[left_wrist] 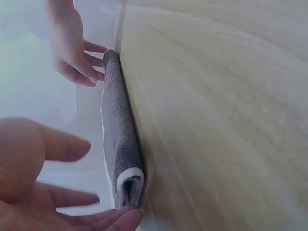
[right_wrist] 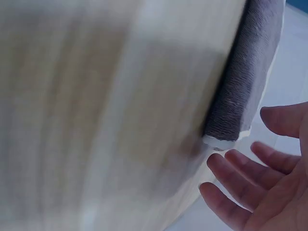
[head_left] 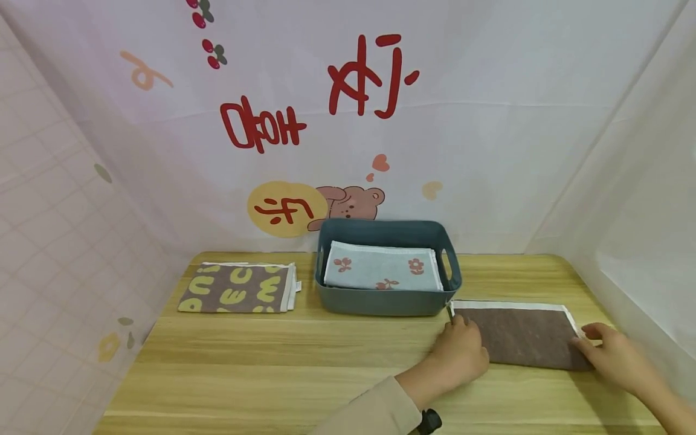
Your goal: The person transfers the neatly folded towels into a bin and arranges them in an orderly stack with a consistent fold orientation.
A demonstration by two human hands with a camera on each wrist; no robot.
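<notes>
The left hand (head_left: 459, 356) is at the left end of a folded brown towel (head_left: 524, 335), its thumb and fingers spread apart without gripping and the lower fingertips against the towel's folded end. The right hand (head_left: 620, 359) is at the opposite end, thumb raised away from loosely bent fingers, with no grip on the cloth; whether it touches the edge is hard to tell. The brown towel lies flat between the two hands on the right part of the wooden bench (head_left: 244, 374), a white border running along its far side and right end. A beige sleeve (head_left: 370, 411) covers the left forearm. Just beyond the towel's far left corner stands a blue-grey basket (head_left: 380, 303), with a handle slot in its right end; inside it rests a folded pale blue towel (head_left: 380, 269) patterned with reddish flowers. Well apart to the left of the basket lies a folded towel with yellow letters (head_left: 234, 290), a small white tag at its right edge. Behind everything hangs a white backdrop (head_left: 489, 151) with red characters, hearts and a bear.
</notes>
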